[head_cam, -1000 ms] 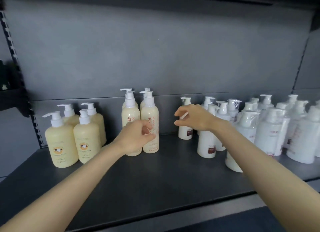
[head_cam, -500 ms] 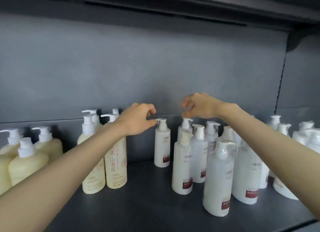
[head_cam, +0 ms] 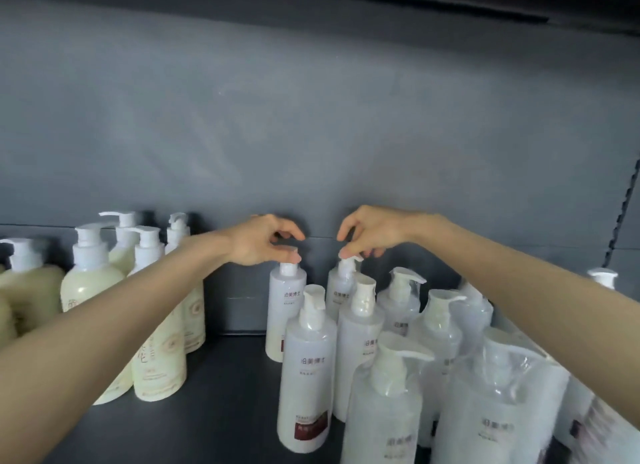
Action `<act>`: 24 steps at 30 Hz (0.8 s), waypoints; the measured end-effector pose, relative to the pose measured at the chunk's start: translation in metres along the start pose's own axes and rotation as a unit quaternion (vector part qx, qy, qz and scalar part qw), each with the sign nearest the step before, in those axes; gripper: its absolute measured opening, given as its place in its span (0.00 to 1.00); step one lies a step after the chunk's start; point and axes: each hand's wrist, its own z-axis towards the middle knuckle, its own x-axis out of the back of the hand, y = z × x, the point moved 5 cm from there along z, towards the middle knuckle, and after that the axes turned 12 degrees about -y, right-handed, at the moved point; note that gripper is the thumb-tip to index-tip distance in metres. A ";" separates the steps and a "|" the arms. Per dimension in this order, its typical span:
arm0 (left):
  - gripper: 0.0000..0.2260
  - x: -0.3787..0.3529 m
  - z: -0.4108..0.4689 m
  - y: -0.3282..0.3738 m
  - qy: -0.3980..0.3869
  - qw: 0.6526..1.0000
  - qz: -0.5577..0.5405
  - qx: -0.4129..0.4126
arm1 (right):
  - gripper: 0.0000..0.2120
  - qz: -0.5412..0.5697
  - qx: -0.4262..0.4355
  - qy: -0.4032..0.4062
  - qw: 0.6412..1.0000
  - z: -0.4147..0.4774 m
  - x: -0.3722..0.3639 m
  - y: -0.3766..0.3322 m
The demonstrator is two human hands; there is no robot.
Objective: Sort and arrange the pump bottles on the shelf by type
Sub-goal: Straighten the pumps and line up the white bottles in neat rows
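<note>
Two grips newly made, down from a hover: left hand (head_cam: 266, 241) pinching the pump of a tall white plastic bottle (head_cam: 285, 307), right hand (head_cam: 374, 233) pinching the pump of the matching white bottle (head_cam: 341, 287) beside it, near the shelf (head_cam: 225, 411) back edge. Probably ready for regrouping.

Dark shelf (head_cam: 228, 377): cream bottles (head_cam: 90, 290) left, white bottles (head_cam: 306, 370) right.

Bare shelf (head_cam: 239, 377) — dense white bottles (head_cam: 308, 370) rightward

1. White bottles (head_cam: 306, 366): smooth, faintly glossy plastic.
2. Cream bottles (head_cam: 159, 370): smooth plastic, soft sheen.
3. Wrap (head_cam: 498, 370) on nearest white ones: clear, crinkled, glossy film.
4. Shelf (head_cam: 225, 394), back panel (head_cam: 311, 117): dark, matt, painted-metal look.
</note>
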 end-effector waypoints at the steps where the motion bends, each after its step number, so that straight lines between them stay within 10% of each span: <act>1: 0.17 -0.002 0.003 -0.002 -0.012 1.000 -0.005 -0.001 | 0.18 0.011 -0.003 -0.015 1.000 0.005 -0.002 0.002; 24: 0.07 -0.007 0.019 -0.007 0.015 0.997 -0.044 -0.056 | 0.01 0.053 0.061 0.004 0.997 0.034 -0.008 0.002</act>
